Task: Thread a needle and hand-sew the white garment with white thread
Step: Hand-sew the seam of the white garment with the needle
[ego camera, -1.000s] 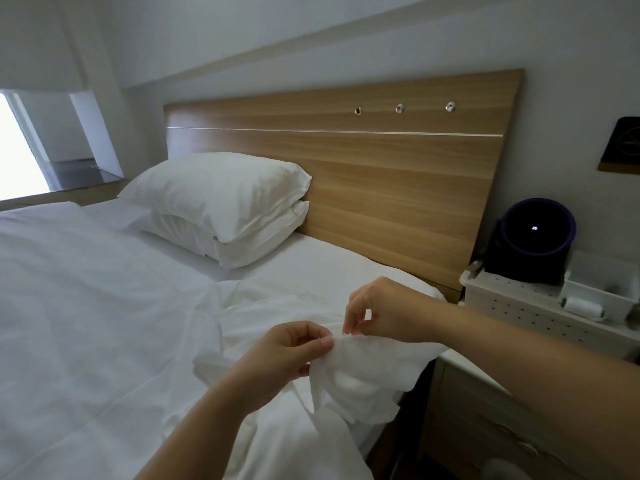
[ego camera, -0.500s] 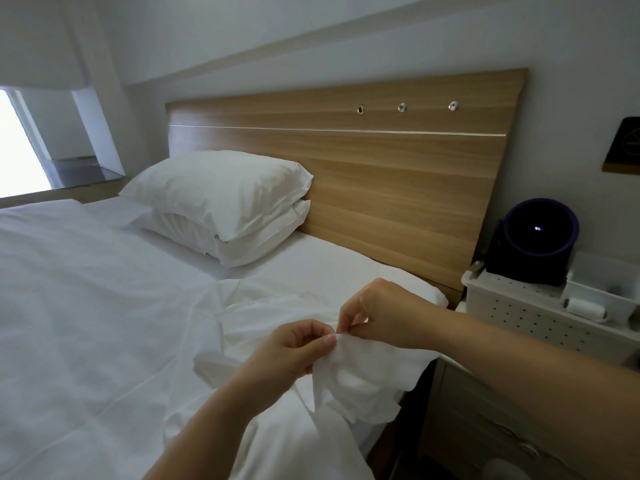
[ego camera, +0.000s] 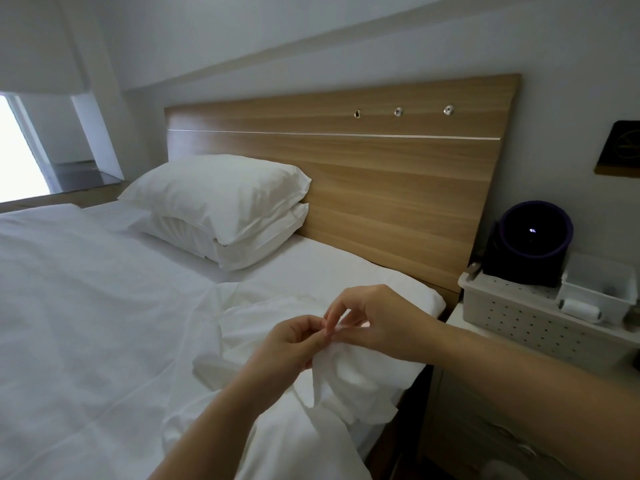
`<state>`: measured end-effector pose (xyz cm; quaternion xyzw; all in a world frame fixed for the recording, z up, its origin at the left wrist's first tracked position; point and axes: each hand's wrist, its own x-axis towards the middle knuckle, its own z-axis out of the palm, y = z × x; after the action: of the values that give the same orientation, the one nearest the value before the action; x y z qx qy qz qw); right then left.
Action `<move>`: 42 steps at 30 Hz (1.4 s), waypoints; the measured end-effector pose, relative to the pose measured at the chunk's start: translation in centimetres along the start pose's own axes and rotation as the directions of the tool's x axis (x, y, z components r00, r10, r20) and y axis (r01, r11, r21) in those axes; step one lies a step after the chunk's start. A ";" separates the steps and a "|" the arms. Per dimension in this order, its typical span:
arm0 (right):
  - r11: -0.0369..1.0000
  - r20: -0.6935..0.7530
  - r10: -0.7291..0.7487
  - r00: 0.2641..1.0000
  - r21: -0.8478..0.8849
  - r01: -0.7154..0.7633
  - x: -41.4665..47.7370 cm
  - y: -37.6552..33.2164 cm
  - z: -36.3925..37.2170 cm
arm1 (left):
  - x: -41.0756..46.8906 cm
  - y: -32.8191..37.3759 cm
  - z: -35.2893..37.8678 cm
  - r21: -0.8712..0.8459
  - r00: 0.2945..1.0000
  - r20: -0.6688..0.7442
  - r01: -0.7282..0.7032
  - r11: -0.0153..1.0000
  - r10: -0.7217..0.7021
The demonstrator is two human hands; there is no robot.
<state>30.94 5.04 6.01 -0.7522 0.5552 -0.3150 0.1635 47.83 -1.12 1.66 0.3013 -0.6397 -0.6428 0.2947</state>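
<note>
The white garment (ego camera: pixel 349 379) lies bunched on the bed's right edge, and part of it is lifted between my hands. My left hand (ego camera: pixel 294 341) pinches a raised fold of the garment between thumb and fingers. My right hand (ego camera: pixel 374 320) meets it from the right, thumb and forefinger pinched together at the same fold. The needle and the thread at my fingertips are too fine to make out. A spool of white thread (ego camera: pixel 580 309) lies on the white perforated basket (ego camera: pixel 519 320) at the right.
Two stacked white pillows (ego camera: pixel 221 202) lean against the wooden headboard (ego camera: pixel 381 174). White bedding (ego camera: pixel 86 323) covers the bed to the left. A dark purple round device (ego camera: pixel 533 237) and a clear tray (ego camera: pixel 595 289) sit on the nightstand (ego camera: pixel 485 427) at the right.
My right hand's fingertips have moved down and left to touch my left hand's fingertips at the fold. The garment stays held up.
</note>
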 end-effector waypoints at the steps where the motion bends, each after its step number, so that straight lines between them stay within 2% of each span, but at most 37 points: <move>1: 1.000 -0.029 -0.014 0.999 0.012 0.014 0.0 0.1 0.2 | 0.0 0.0 0.1 0.009 1.000 -0.009 0.001 1.000 -0.001; 5: 0.998 -0.132 0.007 0.991 0.056 0.001 -0.6 -0.2 0.3 | 0.0 0.3 0.3 0.020 0.999 -0.051 0.019 1.000 -0.018; 7: 0.959 -0.254 0.119 0.960 0.278 -0.045 -0.7 -1.3 -0.8 | 0.4 0.3 0.2 0.070 0.994 -0.102 0.034 0.997 -0.027; 8: 0.890 -0.308 0.206 0.929 0.454 -0.047 -0.7 -1.9 -1.5 | 0.6 0.3 0.1 0.105 0.991 -0.129 0.049 0.993 -0.036; 10: 0.616 -0.307 0.381 0.872 0.787 0.008 -0.6 -3.2 -3.3 | 1.0 0.2 0.1 0.141 0.984 -0.170 0.085 0.986 -0.060; 12: 0.385 -0.264 0.473 0.841 0.920 0.073 -0.8 -4.6 -5.0 | 1.3 0.3 0.3 0.132 0.977 -0.197 0.107 0.985 -0.080; 13: 0.316 -0.261 0.487 0.833 0.942 0.111 -1.1 -5.3 -5.6 | 1.4 0.4 0.4 0.130 0.974 -0.210 0.115 0.985 -0.086; 14: 0.293 -0.283 0.485 0.827 0.944 0.151 -1.4 -6.1 -6.2 | 1.4 0.7 0.6 0.134 0.971 -0.220 0.120 0.984 -0.088; 15: 0.311 -0.319 0.477 0.819 0.933 0.182 -1.6 -6.8 -6.6 | 1.5 0.8 0.7 0.137 0.969 -0.229 0.129 0.982 -0.095; 16: 0.407 -0.387 0.454 0.803 0.891 0.199 -1.7 -7.3 -7.0 | 1.6 0.9 0.8 0.142 0.966 -0.237 0.141 0.980 -0.105; 18: 0.743 -0.572 0.320 0.756 0.646 0.174 -2.5 -8.7 -7.8 | 1.7 1.1 1.2 0.154 0.959 -0.254 0.165 0.974 -0.123; 19: 0.864 -0.628 0.228 0.744 0.483 0.143 -2.8 -9.4 -8.1 | 1.7 1.0 1.3 0.172 0.957 -0.261 0.172 0.970 -0.124; 21: 0.962 -0.682 0.062 0.729 0.236 0.139 -3.5 -11.2 -8.9 | 1.4 1.0 1.4 0.212 0.952 -0.283 0.183 0.960 -0.119; 25: 0.980 -0.740 -0.195 0.644 -0.121 0.158 -4.1 -13.8 -10.3 | 1.2 0.6 1.1 0.241 0.929 -0.345 0.229 0.943 -0.137; 27: 0.967 -0.754 -0.254 0.606 -0.199 0.158 -4.5 -14.6 -11.0 | 1.0 0.5 1.1 0.240 0.923 -0.359 0.236 0.942 -0.140; 29: 0.966 -0.756 -0.257 0.602 -0.213 0.145 -4.9 -15.1 -11.5 | 1.0 0.5 1.0 0.247 0.922 -0.362 0.235 0.940 -0.136; 33: 0.992 -0.694 -0.121 0.709 -0.117 0.055 -5.3 -14.9 -10.8 | 0.7 0.9 0.9 0.253 0.938 -0.331 0.193 0.948 -0.103; 36: 0.999 -0.634 0.019 0.773 0.033 0.002 -5.1 -12.7 -8.8 | 0.3 1.1 1.0 0.248 0.963 -0.264 0.121 0.961 -0.053; 39: 0.968 -0.496 0.243 0.834 0.183 -0.173 -4.5 -8.8 -5.9 | -0.2 0.9 0.7 0.268 0.981 -0.195 0.044 0.962 0.009; 42: 0.911 -0.321 0.407 0.855 0.211 -0.355 -3.6 -5.0 -2.5 | -0.5 0.8 0.5 0.272 0.989 -0.136 -0.014 0.962 0.052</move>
<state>32.30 10.34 9.84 -0.5432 0.6894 -0.4470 0.1727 47.74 -0.44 2.51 0.3730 -0.7038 -0.5213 0.3063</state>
